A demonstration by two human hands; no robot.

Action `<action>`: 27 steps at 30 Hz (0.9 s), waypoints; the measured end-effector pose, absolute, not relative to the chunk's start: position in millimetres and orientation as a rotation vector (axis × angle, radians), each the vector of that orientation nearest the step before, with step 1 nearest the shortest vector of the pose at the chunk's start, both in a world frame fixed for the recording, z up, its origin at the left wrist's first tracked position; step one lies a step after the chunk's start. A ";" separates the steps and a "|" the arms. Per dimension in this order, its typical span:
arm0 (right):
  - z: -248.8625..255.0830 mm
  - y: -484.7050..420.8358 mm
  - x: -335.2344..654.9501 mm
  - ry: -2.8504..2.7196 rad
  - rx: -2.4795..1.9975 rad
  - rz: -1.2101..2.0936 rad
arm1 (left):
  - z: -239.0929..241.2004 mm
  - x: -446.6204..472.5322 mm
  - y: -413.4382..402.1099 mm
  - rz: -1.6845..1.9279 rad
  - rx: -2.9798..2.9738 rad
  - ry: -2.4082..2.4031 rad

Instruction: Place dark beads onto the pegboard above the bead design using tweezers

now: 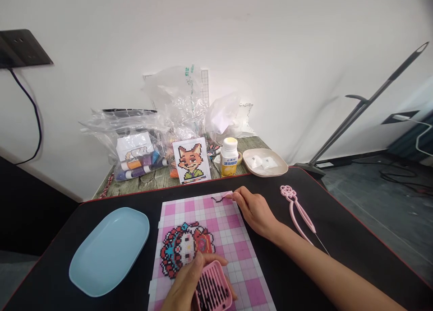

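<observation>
My left hand (186,281) is closed around a small pink ribbed tray (214,286) with dark beads lying in its grooves. It is held over the lower part of a pink-and-white checked pegboard (252,266). On the board sits a bead picture of a white cat-like character (186,248) with red, teal and black beads. My right hand (255,209) pinches a slim pink tool (227,195) at the board's far right corner. Beside its tip runs a short curved line of dark beads (217,200). The tool's exact kind is hidden by the fingers.
A blue tray (110,252) lies left of the board. To the right are pink flower-topped tweezers (297,211). Behind stand a fox picture card (191,161), a yellow-and-white bottle (229,157), a cream dish (265,162) with white packets, and plastic bags (135,144) of supplies.
</observation>
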State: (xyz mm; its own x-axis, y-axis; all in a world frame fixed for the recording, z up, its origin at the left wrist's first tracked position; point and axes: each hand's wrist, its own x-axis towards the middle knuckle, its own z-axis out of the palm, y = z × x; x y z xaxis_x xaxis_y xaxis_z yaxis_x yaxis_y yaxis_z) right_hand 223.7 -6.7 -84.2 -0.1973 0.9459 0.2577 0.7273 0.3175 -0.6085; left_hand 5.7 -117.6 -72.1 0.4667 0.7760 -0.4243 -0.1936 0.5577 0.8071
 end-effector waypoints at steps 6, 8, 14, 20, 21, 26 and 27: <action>-84.2 -6.0 223.0 -2.032 -1.487 0.442 | -77.4 4.0 -119.3 0.678 0.751 0.887; -83.6 -6.3 222.6 -2.030 -1.486 0.446 | -79.5 3.4 -120.0 0.682 0.757 0.886; -84.6 -6.6 222.1 -2.021 -1.450 0.457 | -77.5 3.8 -119.6 0.668 0.782 0.873; -90.1 -4.0 223.6 -1.999 -1.415 0.420 | -71.2 6.2 -118.7 0.662 0.795 0.916; -90.5 -3.7 223.8 -1.996 -1.411 0.422 | -71.1 6.3 -118.9 0.663 0.799 0.921; -89.9 -3.7 224.0 -1.989 -1.399 0.429 | -71.8 5.6 -119.2 0.668 0.800 0.931; -89.6 -3.8 223.9 -1.985 -1.396 0.429 | -72.0 5.6 -119.2 0.669 0.795 0.930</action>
